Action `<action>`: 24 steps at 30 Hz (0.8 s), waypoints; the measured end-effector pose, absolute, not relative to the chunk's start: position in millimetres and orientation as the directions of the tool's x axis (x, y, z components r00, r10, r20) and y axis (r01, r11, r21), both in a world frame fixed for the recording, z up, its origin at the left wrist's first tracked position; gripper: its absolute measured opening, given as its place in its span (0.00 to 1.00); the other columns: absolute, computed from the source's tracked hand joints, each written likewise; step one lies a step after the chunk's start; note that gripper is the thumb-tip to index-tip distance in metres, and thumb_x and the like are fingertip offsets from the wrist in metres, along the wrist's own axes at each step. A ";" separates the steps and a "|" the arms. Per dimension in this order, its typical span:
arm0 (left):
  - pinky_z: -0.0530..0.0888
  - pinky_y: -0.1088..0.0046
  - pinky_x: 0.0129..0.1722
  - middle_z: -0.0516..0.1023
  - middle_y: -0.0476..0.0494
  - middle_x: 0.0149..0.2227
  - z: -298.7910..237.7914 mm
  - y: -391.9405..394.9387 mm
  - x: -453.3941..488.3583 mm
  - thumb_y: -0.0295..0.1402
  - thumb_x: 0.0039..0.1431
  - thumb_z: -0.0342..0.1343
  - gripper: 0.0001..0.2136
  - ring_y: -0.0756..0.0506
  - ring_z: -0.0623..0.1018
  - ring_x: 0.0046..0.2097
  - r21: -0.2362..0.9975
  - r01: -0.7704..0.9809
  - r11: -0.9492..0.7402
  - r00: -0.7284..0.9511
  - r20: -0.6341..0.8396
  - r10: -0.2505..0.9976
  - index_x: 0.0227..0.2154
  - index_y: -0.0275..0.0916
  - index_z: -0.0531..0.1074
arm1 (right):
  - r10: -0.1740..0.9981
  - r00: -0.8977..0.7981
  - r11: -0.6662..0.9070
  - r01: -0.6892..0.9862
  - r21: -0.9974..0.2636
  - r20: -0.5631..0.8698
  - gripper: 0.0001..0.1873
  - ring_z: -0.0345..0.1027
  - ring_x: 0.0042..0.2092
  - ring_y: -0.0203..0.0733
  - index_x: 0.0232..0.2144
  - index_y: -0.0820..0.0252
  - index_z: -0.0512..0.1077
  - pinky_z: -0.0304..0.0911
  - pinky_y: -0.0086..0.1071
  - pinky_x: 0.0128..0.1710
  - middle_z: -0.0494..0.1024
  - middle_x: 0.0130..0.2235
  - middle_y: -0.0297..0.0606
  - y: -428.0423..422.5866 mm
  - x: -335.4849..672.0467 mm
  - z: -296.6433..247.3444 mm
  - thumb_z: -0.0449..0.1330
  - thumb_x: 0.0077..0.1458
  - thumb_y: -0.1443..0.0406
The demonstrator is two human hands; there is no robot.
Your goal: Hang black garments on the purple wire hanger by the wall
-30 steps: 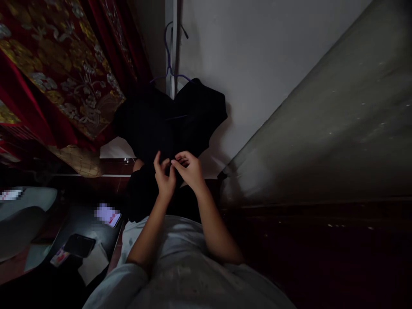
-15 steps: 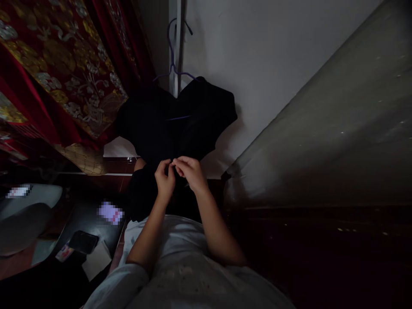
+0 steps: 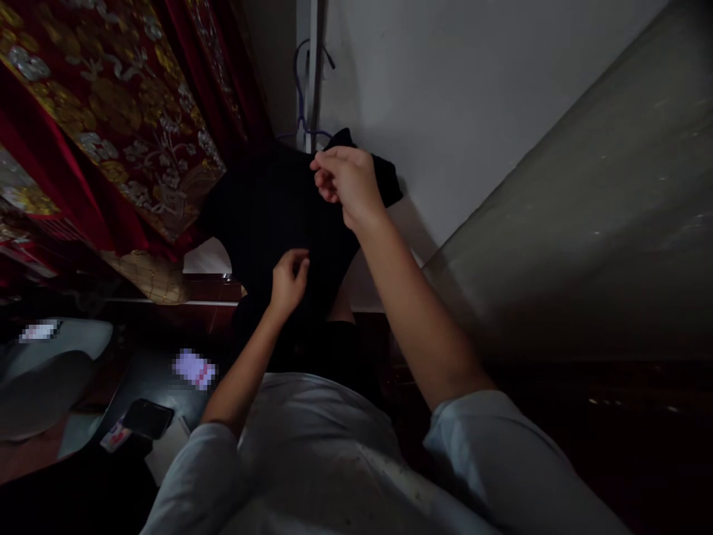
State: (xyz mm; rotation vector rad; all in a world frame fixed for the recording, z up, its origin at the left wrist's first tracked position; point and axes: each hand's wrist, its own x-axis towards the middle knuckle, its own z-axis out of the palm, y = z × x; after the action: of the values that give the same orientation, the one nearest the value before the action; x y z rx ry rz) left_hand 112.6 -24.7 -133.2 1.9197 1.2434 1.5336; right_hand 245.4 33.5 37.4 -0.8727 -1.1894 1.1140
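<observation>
A black garment (image 3: pixel 261 208) hangs in front of me on a purple wire hanger (image 3: pixel 301 96), its lower part reaching down to my lap. Against the front of the garment, my left hand (image 3: pixel 290 281) is closed, thumb and forefinger pinched on the dark cloth. Higher up, near the collar, my right hand (image 3: pixel 346 182) is raised with thumb and forefinger pressed together and the other fingers curled. Whatever is in that pinch is too small or too dark to make out. The cloth between my hands is too dark to show detail.
A red curtain embroidered in gold and silver (image 3: pixel 119 111) hangs at the left. Lower left, a black phone (image 3: pixel 147 419) and papers lie on a dark surface (image 3: pixel 131 379), near a grey chair (image 3: pixel 44 394). A pale wall (image 3: pixel 445 96) and a large greyish sheet (image 3: pixel 584 245) fill the right.
My right hand has moved up and away from my left hand, from beside it to near the collar. The left hand stays low on the garment. The garment and hanger have shifted slightly.
</observation>
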 end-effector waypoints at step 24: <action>0.69 0.66 0.51 0.75 0.45 0.39 72.6 11.4 79.4 0.24 0.66 0.58 0.05 0.43 0.75 0.44 0.323 0.583 -0.746 0.237 0.810 0.536 0.39 0.40 0.74 | 0.858 0.108 0.498 0.067 -0.864 0.503 0.15 0.64 0.32 0.35 0.23 0.58 0.66 0.61 0.28 0.34 0.65 0.25 0.31 48.7 230.0 -22.9 0.64 0.61 0.65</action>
State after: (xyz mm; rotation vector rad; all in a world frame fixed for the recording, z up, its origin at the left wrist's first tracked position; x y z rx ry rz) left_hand 79.4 11.4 72.6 2.5071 1.1351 1.6092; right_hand 230.0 48.7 -22.9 -0.8958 -1.3502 0.7139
